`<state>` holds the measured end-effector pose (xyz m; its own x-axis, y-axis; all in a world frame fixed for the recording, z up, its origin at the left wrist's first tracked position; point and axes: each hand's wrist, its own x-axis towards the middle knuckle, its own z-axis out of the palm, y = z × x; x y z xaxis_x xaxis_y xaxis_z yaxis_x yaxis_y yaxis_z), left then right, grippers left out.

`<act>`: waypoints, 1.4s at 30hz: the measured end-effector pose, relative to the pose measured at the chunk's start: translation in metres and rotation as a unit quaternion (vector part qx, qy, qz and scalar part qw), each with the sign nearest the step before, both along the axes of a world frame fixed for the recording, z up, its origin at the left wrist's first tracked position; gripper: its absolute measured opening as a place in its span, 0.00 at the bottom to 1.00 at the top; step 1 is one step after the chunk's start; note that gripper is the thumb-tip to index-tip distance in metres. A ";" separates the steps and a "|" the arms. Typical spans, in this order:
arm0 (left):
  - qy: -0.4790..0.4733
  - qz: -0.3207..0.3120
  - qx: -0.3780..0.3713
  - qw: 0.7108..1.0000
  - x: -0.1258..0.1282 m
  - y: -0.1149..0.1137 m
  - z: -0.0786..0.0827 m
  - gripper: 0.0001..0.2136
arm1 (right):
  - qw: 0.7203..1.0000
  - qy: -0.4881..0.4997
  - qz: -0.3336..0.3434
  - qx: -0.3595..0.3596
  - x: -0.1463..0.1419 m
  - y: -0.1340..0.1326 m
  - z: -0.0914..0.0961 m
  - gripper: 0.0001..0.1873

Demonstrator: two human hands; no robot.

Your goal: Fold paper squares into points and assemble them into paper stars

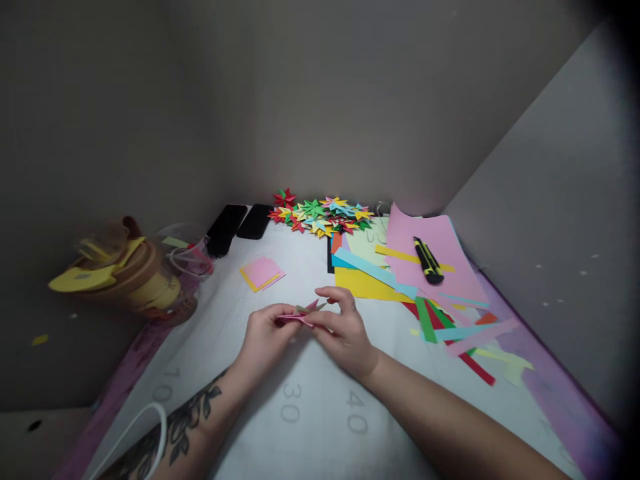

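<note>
Between my two hands is a small folded pink paper piece point(311, 311) with pointed tips, one of them pale green. My left hand point(270, 331) pinches its left side. At its right side, the thumb and a finger of my right hand point(345, 333) press on the paper, while the index finger is raised and curved above. My fingertips hide part of the folds. Just beyond my left hand lies a small stack of pink and yellow paper squares point(263, 272). Farther back sits a pile of folded paper stars point(320, 215) in several colours.
On the right are coloured paper sheets point(365, 283), a pink sheet point(407, 233) with a cutter knife point(429, 261) on it, and scattered paper strips point(460, 333). Two black phones point(255, 221) lie at the back left. A brown and yellow container point(145, 277) stands at the left edge.
</note>
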<state>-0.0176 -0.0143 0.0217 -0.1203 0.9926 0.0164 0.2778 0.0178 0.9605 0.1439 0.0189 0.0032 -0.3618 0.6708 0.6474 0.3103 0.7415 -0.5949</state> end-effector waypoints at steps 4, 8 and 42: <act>-0.003 -0.010 -0.007 1.000 0.000 0.000 0.000 0.04 | 1.000 -0.005 -0.001 0.003 0.000 0.000 0.000 0.12; 0.037 -0.003 0.028 0.999 0.000 -0.001 -0.002 0.03 | 0.999 0.000 -0.003 -0.033 -0.003 -0.001 0.002 0.08; -0.008 0.003 -0.058 0.998 0.000 0.004 0.002 0.04 | 0.991 0.017 0.023 -0.130 -0.007 0.001 0.000 0.04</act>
